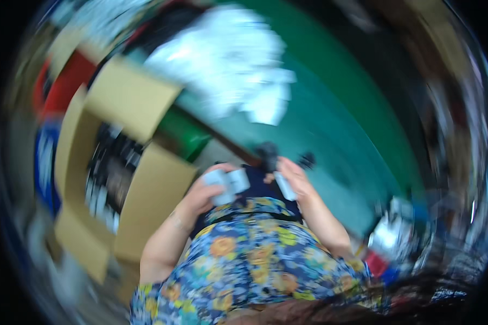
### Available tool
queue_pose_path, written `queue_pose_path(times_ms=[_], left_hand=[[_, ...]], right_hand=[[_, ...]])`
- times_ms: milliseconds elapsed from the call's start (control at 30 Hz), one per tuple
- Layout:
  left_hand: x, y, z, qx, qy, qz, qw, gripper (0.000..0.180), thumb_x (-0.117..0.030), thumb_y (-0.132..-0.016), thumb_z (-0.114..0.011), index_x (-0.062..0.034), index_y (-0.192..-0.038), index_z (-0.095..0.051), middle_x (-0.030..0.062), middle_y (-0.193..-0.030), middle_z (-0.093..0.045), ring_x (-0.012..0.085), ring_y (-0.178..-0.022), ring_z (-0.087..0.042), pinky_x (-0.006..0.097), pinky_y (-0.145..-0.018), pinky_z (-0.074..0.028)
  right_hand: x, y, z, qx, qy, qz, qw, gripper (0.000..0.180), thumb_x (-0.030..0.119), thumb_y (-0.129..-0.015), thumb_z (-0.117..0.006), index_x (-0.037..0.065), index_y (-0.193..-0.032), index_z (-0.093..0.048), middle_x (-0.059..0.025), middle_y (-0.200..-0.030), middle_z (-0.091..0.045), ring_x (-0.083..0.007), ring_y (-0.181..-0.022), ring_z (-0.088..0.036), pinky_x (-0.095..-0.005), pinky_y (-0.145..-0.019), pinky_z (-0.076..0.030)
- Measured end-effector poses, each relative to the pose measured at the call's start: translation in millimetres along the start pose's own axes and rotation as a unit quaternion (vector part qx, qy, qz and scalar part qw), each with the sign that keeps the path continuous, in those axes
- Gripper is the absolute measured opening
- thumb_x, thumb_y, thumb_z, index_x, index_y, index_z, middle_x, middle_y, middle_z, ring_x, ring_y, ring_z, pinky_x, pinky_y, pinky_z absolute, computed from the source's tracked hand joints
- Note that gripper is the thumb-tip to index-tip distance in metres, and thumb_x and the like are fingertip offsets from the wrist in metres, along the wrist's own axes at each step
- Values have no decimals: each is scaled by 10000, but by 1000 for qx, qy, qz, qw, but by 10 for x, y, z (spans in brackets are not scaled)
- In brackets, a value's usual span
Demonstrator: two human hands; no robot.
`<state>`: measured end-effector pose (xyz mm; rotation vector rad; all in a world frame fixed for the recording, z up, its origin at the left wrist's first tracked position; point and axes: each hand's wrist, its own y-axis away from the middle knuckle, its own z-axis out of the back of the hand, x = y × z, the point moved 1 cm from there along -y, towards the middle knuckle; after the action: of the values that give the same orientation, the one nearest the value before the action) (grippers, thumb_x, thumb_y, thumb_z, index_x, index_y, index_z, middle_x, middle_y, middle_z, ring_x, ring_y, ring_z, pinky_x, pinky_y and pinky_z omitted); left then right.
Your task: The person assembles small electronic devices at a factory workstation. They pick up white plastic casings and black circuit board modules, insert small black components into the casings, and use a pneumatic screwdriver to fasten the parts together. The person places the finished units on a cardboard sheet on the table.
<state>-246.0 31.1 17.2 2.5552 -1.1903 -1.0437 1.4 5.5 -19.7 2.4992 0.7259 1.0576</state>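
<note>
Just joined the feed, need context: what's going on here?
A person's left hand holds small pale flat pieces; the right hand holds a narrow white flat piece, with a blurred black object close by. A blurred white heap lies on the green tabletop ahead; an open brown cardboard box containing dark items stands at left.

Looks like some packing workshop — open carton (154, 203) left of the green table (331, 168), white heap (217, 59) on it.
</note>
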Motion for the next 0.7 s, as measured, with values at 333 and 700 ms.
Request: queue_pose_path(times_ms=[333, 700], left_hand=[[836, 835, 393, -128, 160, -207, 957, 465, -98, -713, -642, -51, -1135, -454, 112, -1104, -515, 245, -981, -552, 405, -803, -501], [-96, 2825, 2178, -526, -188, -313, 768, 495, -134, -666, -667, -35, -1097, -446, 99, -1013, -546, 175, -904, -551, 298, -757, -469]], right_hand=[[-383, -578, -612, 209, 207, -105, 950, 424, 266, -874, -508, -28, -1165, -415, -84, -771, -559, -171, -695, -545, -303, -682, -457], [-1669, -1967, -2851, 260, 439, -122, 851, 370, 209, -912, -432, 11, -1225, -420, -45, -754, -575, -88, -624, -543, -210, -547, -439]])
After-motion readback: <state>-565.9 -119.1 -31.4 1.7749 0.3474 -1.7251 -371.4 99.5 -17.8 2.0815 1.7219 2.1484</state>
